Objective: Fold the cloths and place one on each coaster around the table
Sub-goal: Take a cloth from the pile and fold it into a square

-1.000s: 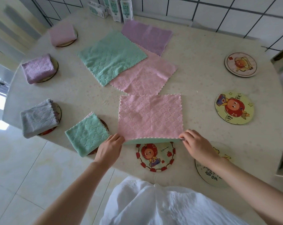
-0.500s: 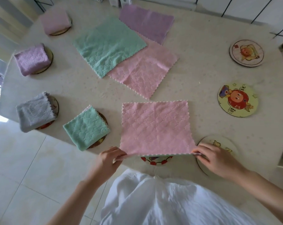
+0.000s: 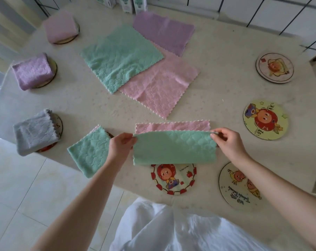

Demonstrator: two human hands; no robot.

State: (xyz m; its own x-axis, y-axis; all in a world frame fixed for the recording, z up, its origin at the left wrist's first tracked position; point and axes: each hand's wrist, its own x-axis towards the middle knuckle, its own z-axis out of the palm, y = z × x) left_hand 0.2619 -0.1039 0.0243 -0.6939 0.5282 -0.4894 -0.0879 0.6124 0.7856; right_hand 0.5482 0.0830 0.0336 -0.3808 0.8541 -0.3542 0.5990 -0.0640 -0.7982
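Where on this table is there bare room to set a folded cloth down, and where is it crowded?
Free: the red-bordered coaster, lettered coaster, yellow coaster and far-right coaster, plus the tabletop between them and the flat cloths. Crowded: the left edge, where folded cloths cover four coasters, and the centre under the flat cloths.

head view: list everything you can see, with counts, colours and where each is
folded cloths: 4, pink, purple, grey, green, each on a coaster down the left side
flat cloths: 3, green, purple, pink, overlapping mid-table
half-folded cloth: 1, pink with green back, near edge
bare coasters: 4, cartoon prints, right side and near edge
boxes: 3, white and green, far edge, cropped
table: 1, cream
white garment: 1, bottom
left hand: pinches the half-folded cloth's left corner
right hand: pinches its right corner
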